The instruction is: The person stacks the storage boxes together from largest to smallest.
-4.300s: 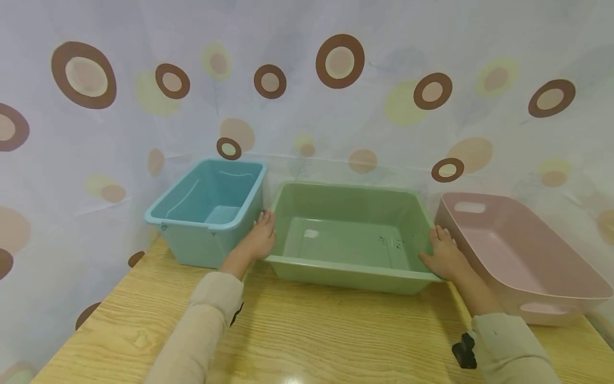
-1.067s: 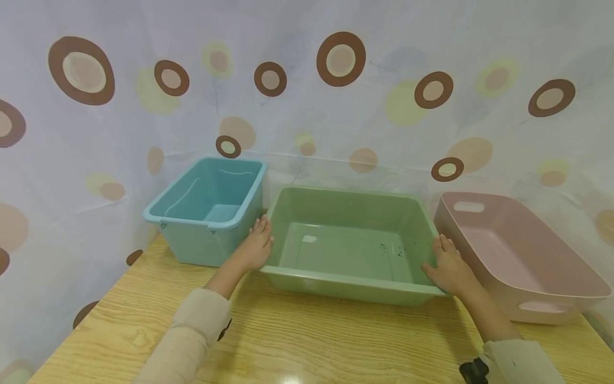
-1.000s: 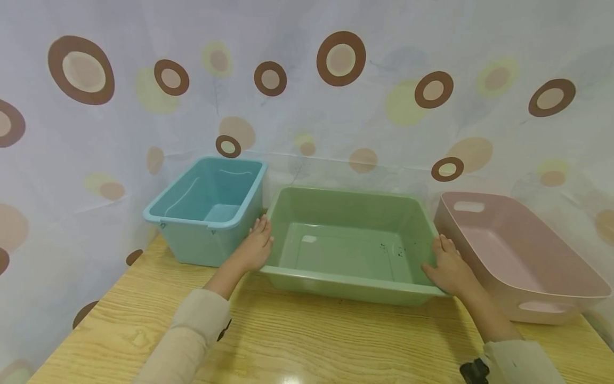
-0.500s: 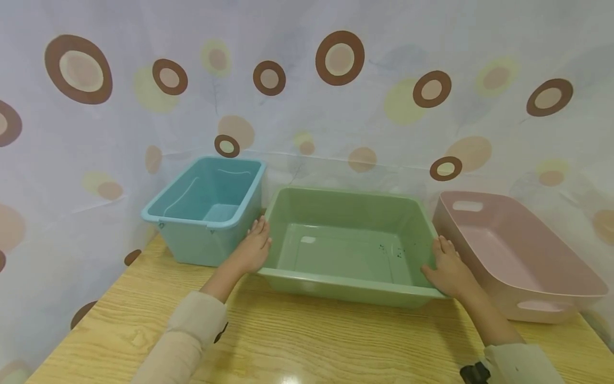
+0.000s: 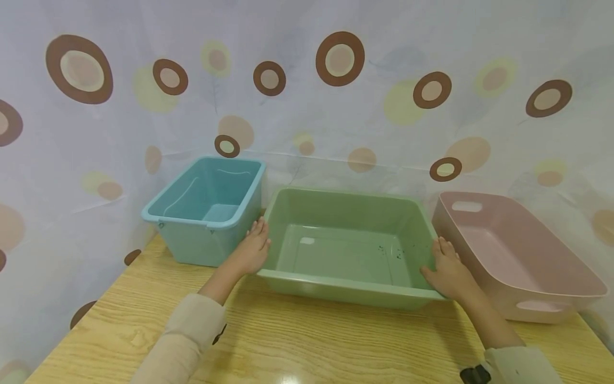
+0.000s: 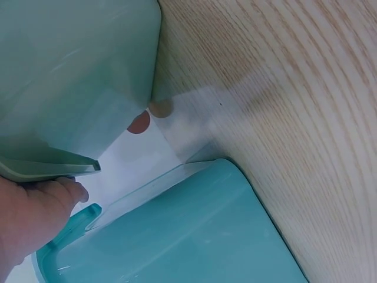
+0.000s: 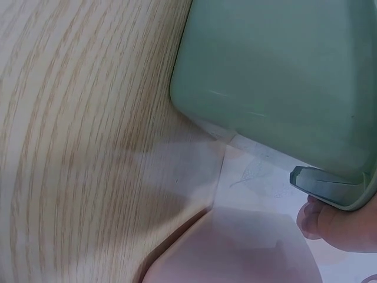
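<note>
A green plastic tub (image 5: 345,284) stands on the wooden table between my hands in the head view. My left hand (image 5: 254,249) holds its left rim, close beside the blue tub. At the opposite end, my right hand (image 5: 450,272) grips the right rim with the thumb over the inner side. From the left wrist view, the fingers (image 6: 56,197) lie under the green rim. The right wrist view shows curled fingertips (image 7: 312,218) below the rim at that end. Nothing lies inside the green tub, apart from small dark marks on its floor.
A deeper blue tub (image 5: 192,242) stands at the left, near the patterned cloth (image 5: 307,106) behind the table. To the right lies a pink tub (image 5: 479,256) with handle slots, close to my right hand. The wooden table (image 5: 307,341) extends toward me.
Compared with the oldest frame, the green tub and both hands have come nearer to me. Over the last second they have barely moved. The blue and pink tubs have stayed put.
</note>
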Tool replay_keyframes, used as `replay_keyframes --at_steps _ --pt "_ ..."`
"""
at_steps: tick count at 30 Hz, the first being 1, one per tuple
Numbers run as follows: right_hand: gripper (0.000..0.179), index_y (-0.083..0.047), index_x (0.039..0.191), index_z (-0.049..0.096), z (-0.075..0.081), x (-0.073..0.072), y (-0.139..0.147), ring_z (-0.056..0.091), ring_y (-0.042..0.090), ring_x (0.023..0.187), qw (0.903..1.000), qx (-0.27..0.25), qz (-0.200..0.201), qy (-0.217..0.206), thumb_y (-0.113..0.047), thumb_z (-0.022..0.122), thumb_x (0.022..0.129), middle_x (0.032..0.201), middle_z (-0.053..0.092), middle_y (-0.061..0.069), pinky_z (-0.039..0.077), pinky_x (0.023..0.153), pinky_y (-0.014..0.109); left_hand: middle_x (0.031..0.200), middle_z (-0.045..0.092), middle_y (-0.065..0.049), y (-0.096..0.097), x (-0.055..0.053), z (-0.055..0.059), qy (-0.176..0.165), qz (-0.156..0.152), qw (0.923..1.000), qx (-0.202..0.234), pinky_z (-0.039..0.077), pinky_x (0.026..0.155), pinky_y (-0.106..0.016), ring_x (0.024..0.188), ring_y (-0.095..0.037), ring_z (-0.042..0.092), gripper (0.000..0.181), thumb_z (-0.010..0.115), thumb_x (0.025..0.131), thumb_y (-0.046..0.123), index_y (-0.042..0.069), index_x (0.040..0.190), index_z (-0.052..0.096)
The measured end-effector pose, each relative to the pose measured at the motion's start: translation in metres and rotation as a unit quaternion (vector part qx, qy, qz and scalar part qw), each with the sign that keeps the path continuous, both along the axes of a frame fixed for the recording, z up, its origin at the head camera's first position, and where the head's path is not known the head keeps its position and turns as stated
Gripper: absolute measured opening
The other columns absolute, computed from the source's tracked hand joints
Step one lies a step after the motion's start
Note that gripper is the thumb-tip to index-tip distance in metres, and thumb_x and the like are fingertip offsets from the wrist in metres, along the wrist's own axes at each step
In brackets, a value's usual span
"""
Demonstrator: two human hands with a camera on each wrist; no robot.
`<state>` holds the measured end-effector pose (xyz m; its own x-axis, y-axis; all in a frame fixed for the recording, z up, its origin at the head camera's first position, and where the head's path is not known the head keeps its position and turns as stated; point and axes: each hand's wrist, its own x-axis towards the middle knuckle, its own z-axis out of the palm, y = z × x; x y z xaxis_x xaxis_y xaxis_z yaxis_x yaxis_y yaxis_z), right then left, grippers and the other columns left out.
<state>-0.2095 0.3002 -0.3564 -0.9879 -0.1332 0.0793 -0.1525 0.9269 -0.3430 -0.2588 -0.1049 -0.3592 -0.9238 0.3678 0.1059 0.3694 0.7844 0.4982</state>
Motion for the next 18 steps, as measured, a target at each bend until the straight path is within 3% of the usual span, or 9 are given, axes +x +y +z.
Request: replay_keyframes --at_steps 18 --pt "0.075 0.025 0.133 0.009 0.0006 0.0066 -0.0037 0.004 0.057 0.129 0.9999 0.000 -0.004 -0.011 -0.021 0.049 0.088 0.139 0.004 0.045 0.012 0.103 0.065 0.148 0.005 -0.030 -0.0027 0.0036 -0.0019 -0.006 0.003 0.9999 0.007 0.011 0.112 -0.053 0.138 -0.042 0.004 0.051 0.029 0.098 0.012 -0.016 0.138 0.015"
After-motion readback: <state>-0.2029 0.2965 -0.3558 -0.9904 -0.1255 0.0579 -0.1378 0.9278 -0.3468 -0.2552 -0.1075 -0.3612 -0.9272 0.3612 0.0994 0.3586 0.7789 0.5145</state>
